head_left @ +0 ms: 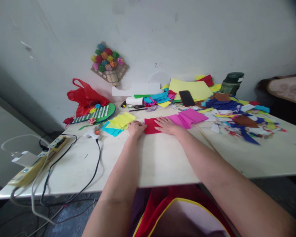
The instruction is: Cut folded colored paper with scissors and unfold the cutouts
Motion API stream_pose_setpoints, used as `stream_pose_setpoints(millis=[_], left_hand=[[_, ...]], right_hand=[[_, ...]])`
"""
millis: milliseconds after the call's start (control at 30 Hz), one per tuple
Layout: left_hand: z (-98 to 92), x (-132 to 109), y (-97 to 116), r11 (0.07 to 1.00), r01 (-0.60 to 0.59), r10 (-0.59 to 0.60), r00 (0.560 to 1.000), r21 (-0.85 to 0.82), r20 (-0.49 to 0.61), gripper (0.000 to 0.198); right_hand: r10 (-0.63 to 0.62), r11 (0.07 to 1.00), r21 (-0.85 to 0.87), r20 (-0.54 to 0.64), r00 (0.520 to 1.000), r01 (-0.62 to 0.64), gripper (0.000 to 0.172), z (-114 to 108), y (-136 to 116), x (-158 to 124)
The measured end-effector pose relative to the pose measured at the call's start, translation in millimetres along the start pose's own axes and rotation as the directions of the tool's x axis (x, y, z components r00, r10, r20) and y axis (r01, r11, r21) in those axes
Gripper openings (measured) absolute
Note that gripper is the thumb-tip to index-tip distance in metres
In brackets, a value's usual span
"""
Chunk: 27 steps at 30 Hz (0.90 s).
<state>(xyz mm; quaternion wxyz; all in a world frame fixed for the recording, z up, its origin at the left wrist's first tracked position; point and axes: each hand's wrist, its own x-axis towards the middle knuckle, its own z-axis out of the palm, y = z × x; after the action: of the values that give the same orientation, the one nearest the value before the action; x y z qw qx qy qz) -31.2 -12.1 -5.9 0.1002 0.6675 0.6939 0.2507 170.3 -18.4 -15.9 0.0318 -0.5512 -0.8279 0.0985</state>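
A piece of red crepe paper (pixel 150 126) lies on the white table in front of me. My right hand (pixel 168 125) rests flat on its right part, fingers spread. At the paper's left edge, my left hand (pixel 136 128) has its fingers bent and drawn together, with the thumb side against the red edge; the fingertips are partly hidden. Pink crepe paper (pixel 193 118) lies folded just beyond my right hand. Left of my left hand are yellow paper pieces (pixel 121 120) over a blue sheet (pixel 112 130). A thin stick (pixel 207 138) runs beside my right forearm.
A glue gun (pixel 93 133) and its black cord lie left, near a yellow power strip (pixel 41 161). Paper scraps (pixel 244 121) are heaped at right. A phone (pixel 186 98) lies on yellow sheets at the back, with a dark green bottle (pixel 231 84) and red bag (pixel 85 97).
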Motion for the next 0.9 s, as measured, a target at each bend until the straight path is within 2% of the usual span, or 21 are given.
stream_pose_setpoints(millis=[233,400,900], left_hand=[[-1.5,1.3,1.4,0.998,0.035,-0.034,0.999,-0.048,0.020,0.022],[2.3,1.3,0.5,0.998,0.047,-0.047,0.999,-0.047,-0.012,0.019],[4.2,-1.4,3.1,0.999,0.033,-0.033,0.999,-0.022,-0.028,0.017]], right_hand=[[-0.024,0.999,-0.046,-0.004,1.000,0.024,0.073,-0.3,2.2,-0.8],[-0.028,0.997,-0.074,0.007,1.000,0.028,0.073,-2.6,1.7,-1.0],[-0.019,0.999,-0.041,-0.013,1.000,0.018,0.073,0.8,4.8,1.5]])
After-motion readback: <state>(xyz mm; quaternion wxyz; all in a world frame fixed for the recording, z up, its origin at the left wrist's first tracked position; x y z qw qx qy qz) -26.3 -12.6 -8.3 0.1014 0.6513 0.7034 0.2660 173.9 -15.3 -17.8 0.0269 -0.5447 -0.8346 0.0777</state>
